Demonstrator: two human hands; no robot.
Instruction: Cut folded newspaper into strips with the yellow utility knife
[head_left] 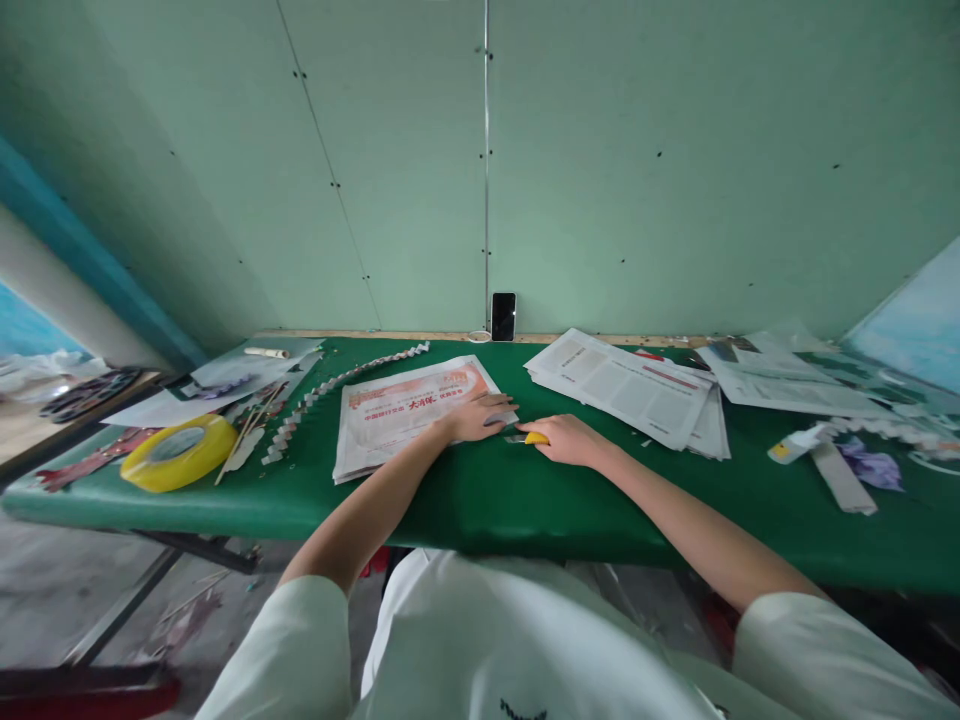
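Note:
My left hand (480, 417) lies flat, fingers stretched out, on the right edge of a stack of folded newspapers (397, 420) with an orange-red printed top sheet. Just to the right, my right hand (566, 440) is closed around a yellow utility knife (535, 438). Its blade points left, toward the paper's lower right corner. My right index finger reaches forward along the knife. Whether the blade touches the paper, I cannot tell.
More printed newspaper sheets (622, 390) lie to the right. A yellow tape roll (178, 452), thin sticks and a braided paper strip (300, 412) are at left. A phone (503, 317) leans on the green wall. A glue bottle (796, 443) lies at far right.

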